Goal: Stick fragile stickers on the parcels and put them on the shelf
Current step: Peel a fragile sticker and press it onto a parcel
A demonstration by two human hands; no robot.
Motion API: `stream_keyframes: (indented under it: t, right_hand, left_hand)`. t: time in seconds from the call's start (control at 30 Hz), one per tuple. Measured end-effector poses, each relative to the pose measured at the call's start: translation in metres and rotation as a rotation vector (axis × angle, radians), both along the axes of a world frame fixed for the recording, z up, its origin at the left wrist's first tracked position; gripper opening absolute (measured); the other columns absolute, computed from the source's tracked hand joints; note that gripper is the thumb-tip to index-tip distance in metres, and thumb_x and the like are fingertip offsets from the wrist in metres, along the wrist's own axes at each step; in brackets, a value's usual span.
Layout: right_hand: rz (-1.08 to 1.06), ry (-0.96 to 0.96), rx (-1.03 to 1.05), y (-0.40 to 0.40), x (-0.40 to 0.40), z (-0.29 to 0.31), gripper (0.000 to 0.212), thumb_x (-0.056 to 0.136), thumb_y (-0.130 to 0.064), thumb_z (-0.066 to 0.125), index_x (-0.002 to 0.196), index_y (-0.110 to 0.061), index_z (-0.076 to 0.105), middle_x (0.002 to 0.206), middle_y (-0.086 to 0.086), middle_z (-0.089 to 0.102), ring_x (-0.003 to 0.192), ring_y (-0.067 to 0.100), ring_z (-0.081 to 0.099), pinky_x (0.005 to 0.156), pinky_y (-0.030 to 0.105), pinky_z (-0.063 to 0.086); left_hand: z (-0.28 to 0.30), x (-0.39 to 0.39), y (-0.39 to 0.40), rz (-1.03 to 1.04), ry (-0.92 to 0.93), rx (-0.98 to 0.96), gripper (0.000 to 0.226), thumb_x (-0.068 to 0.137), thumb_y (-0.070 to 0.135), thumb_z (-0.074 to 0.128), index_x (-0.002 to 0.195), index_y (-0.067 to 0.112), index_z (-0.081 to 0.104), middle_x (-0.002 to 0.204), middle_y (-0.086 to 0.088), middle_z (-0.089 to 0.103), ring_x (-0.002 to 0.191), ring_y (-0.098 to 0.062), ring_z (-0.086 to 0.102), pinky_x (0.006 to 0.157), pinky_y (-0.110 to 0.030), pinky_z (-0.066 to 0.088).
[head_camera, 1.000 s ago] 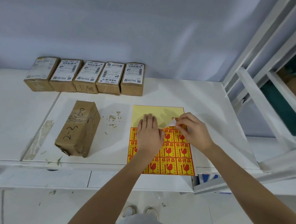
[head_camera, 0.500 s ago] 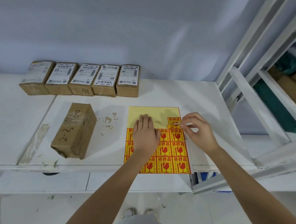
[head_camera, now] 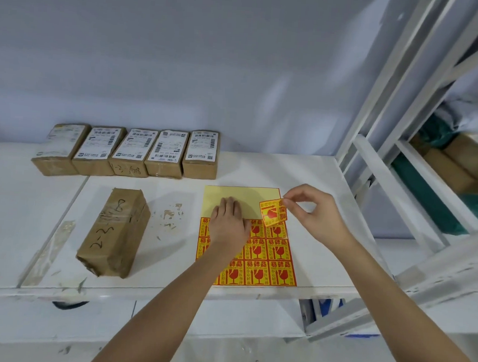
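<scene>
Six brown cardboard parcels on the white worktop (head_camera: 311, 174): five short ones with white shipping labels in a touching row (head_camera: 127, 153) at 11 o'clock against the wall, short ends toward the viewer; one long brown taped parcel with black handwriting (head_camera: 115, 232) lying alone at 9 o'clock of the sheet, long axis running 12 to 6, tilted slightly toward 1. One yellow sticker sheet (head_camera: 242, 200) at centre, upper part bare backing, lower part holding rows of red-and-yellow fragile stickers; the exact count is hidden by the forearm. Left hand (head_camera: 228, 227) lies flat on the sheet, fingers straight, pointing to 12, pressing it down. Right hand (head_camera: 317, 213) pinches one peeled red-and-yellow fragile sticker (head_camera: 273, 215) by its upper right corner, lifted just above the sheet's right edge, hanging tilted. Worktop is scuffed, with tape residue near its middle. Pale blue-grey wall behind. White metal shelf frame (head_camera: 386, 173) at 3 o'clock, holding brown and green items, blurred
</scene>
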State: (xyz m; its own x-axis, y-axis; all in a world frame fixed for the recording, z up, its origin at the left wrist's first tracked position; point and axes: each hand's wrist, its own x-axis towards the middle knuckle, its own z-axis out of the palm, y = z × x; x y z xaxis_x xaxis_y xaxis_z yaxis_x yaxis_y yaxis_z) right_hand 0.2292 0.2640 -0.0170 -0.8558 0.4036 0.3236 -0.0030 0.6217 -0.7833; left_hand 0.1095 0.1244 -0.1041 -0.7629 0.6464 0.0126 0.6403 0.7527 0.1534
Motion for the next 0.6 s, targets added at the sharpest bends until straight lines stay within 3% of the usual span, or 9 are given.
stream_keyframes:
  t: [0.13, 0.23, 0.33, 0.4, 0.47, 0.6]
  right_hand:
    - [0.063, -0.017, 0.003, -0.005, -0.004, 0.013, 0.020, 0.085, -0.012, 0.067, 0.080, -0.031, 0.062, 0.082, -0.015, 0.065, 0.080, -0.001, 0.060, 0.079, 0.007, 0.043]
    - [0.121, -0.058, 0.033, -0.009, -0.006, 0.019, 0.017, 0.086, -0.010, 0.065, 0.083, -0.026, 0.063, 0.083, -0.015, 0.064, 0.083, 0.001, 0.059, 0.078, 0.008, 0.043]
    - [0.195, -0.101, 0.071, -0.013, -0.009, 0.021, 0.013, 0.087, -0.008, 0.063, 0.087, -0.021, 0.064, 0.085, -0.013, 0.063, 0.085, 0.003, 0.059, 0.077, 0.011, 0.045]
    - [0.235, -0.105, 0.093, -0.018, -0.013, 0.023, 0.014, 0.087, -0.005, 0.063, 0.088, -0.019, 0.065, 0.084, -0.015, 0.061, 0.084, 0.001, 0.058, 0.077, 0.011, 0.045]
    - [0.263, -0.083, 0.103, -0.023, -0.018, 0.024, 0.013, 0.086, -0.003, 0.063, 0.088, -0.016, 0.066, 0.083, -0.014, 0.061, 0.082, 0.003, 0.058, 0.077, 0.013, 0.045]
    - [0.320, -0.046, 0.093, -0.037, -0.027, 0.026, 0.012, 0.086, -0.004, 0.063, 0.089, -0.015, 0.067, 0.085, -0.010, 0.064, 0.083, 0.006, 0.060, 0.080, 0.020, 0.048]
  left_hand:
    - [0.009, -0.012, 0.000, -0.001, -0.098, 0.112, 0.047, 0.096, 0.034, 0.039, 0.133, 0.006, 0.043, 0.142, -0.010, 0.038, 0.133, -0.026, 0.034, 0.108, -0.036, 0.031]
    - [0.030, -0.019, -0.005, 0.044, -0.246, 0.310, 0.033, 0.095, 0.026, 0.045, 0.119, 0.008, 0.059, 0.130, -0.009, 0.048, 0.118, -0.026, 0.048, 0.095, -0.035, 0.040]
    - [0.064, -0.015, -0.021, 0.105, -0.578, 0.677, 0.024, 0.096, 0.027, 0.047, 0.108, 0.014, 0.064, 0.110, 0.001, 0.060, 0.097, -0.015, 0.058, 0.083, -0.026, 0.041]
    - [0.087, -0.006, -0.036, 0.014, -0.746, 0.807, 0.018, 0.095, 0.029, 0.051, 0.097, 0.018, 0.065, 0.095, 0.005, 0.066, 0.084, -0.008, 0.062, 0.076, -0.021, 0.044]
    - [0.102, 0.005, -0.050, -0.092, -0.740, 0.791, 0.013, 0.090, 0.030, 0.059, 0.090, 0.020, 0.067, 0.087, 0.008, 0.068, 0.079, -0.003, 0.063, 0.072, -0.014, 0.048]
    - [0.108, 0.014, -0.067, -0.061, -0.702, 0.847, 0.005, 0.081, 0.017, 0.072, 0.077, 0.018, 0.068, 0.071, 0.008, 0.067, 0.064, 0.001, 0.061, 0.062, -0.012, 0.046]
